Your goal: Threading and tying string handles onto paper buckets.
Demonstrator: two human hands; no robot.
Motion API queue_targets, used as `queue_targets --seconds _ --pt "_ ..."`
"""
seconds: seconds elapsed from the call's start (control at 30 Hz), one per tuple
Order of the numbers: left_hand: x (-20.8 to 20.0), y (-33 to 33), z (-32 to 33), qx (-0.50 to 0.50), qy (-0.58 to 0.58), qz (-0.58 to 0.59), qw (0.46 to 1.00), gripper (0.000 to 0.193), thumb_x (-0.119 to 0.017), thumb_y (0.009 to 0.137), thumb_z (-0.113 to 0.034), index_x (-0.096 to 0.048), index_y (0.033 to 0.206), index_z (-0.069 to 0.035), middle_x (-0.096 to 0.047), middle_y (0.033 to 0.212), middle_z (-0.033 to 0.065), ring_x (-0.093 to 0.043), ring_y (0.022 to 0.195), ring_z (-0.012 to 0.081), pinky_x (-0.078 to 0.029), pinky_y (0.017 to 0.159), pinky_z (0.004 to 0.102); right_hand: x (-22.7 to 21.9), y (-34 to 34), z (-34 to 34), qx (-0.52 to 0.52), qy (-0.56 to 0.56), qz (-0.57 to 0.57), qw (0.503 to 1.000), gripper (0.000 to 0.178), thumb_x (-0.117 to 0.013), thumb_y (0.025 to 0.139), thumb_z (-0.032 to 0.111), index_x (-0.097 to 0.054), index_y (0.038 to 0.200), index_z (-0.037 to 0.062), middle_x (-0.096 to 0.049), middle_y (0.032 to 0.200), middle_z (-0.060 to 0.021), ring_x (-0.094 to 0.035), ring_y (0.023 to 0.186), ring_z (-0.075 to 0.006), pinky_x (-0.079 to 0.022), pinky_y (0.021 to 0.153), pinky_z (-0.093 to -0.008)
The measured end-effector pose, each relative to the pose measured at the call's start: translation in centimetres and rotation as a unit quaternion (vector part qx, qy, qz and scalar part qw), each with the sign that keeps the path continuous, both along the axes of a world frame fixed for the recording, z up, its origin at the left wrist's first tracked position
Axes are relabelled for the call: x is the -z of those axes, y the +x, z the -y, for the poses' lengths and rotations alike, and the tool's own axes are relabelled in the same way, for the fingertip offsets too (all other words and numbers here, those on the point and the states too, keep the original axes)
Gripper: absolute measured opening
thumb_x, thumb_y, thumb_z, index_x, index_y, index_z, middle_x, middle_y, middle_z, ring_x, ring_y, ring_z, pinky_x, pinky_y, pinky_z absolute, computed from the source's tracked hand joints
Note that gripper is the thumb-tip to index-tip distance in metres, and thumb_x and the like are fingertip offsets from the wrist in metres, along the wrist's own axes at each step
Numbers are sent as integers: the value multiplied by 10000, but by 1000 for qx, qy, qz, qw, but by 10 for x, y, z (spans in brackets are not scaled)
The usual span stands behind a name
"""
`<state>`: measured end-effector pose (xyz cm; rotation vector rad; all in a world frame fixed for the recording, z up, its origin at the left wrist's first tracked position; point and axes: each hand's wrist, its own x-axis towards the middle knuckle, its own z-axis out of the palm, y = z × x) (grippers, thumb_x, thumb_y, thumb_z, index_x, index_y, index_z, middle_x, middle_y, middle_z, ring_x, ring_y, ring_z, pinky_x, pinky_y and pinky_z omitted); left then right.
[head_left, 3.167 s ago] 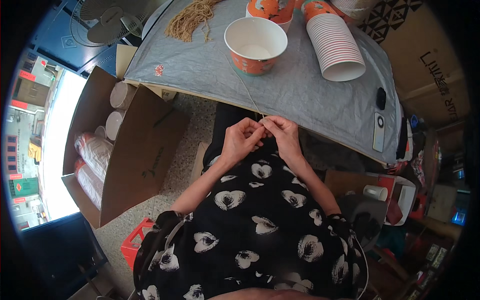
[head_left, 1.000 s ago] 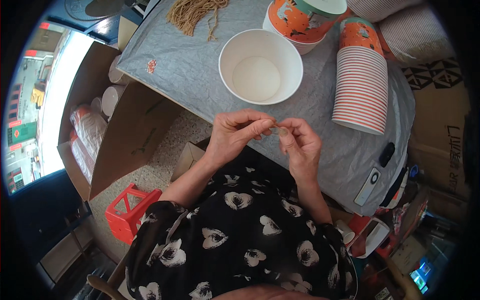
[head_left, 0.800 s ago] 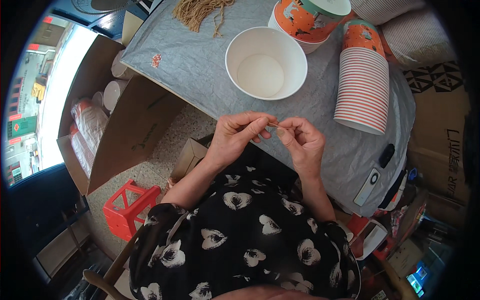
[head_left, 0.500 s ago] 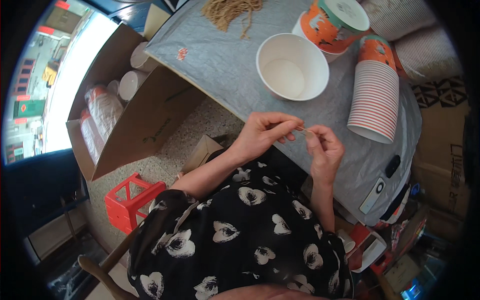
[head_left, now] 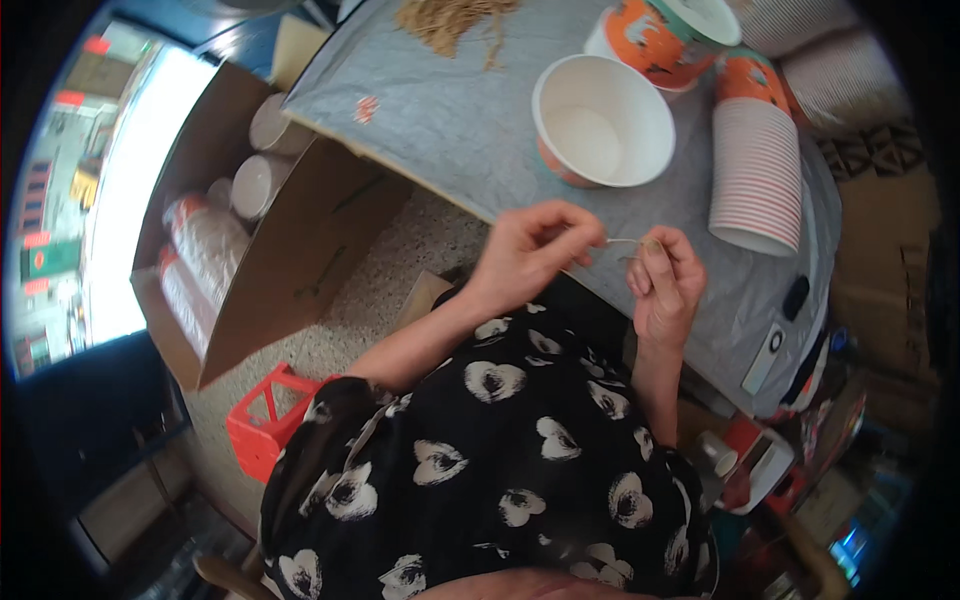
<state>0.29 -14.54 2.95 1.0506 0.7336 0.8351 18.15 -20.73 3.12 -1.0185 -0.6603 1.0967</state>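
My left hand (head_left: 535,255) and my right hand (head_left: 668,285) are held up in front of me at the table's near edge, a short gap apart. Between their pinched fingertips runs a thin tan strand (head_left: 624,240), gripped at one end by each hand; whether it is string or a rubber band is too fine to tell. Just beyond, an open white paper tub (head_left: 605,120) with an orange outer wall stands on the table, touched by neither hand. At the far left of the tabletop lies a loose heap of tan fibrous strands (head_left: 450,22).
A stack of paper tubs (head_left: 755,175) lies on the grey-covered table (head_left: 440,120) at right, with a black item (head_left: 796,298) and a white remote-like device (head_left: 764,358) nearer. On the left are a cardboard box (head_left: 290,240) of wrapped cups and a red stool (head_left: 265,420).
My hands have moved slightly apart, so more of the strand shows between them. The whole view has shifted a little.
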Motion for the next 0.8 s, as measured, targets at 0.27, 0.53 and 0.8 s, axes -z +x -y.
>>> queue_targets --seconds 0.27,0.53,0.8 --pt "-18 -4 -50 -137 330 -187 915 166 -734 875 -48 -714 1040 -59 -706 1046 69 -680 710 131 -523 574 254 -28 48 -23 22 12 86 996 76 -648 963 64 -632 982 -7 -516 685 37 -398 522 -24 -309 468 -189" --pt "-5 8 -67 -8 438 -331 836 147 -757 848 -102 -714 984 -64 -701 1041 81 -707 840 290 -568 716 352 -34 52 -30 20 -20 228 973 98 -674 959 94 -642 964 2 -525 703 80 -417 583 14 -304 508 -163" --pt "-27 -1 -83 -14 299 -201 933 116 -699 906 -66 -690 987 17 -715 832 118 -710 728 184 -557 674 298 -40 51 -35 69 23 223 972 88 -679 954 87 -648 967 5 -535 709 66 -434 578 3 -314 504 -165"
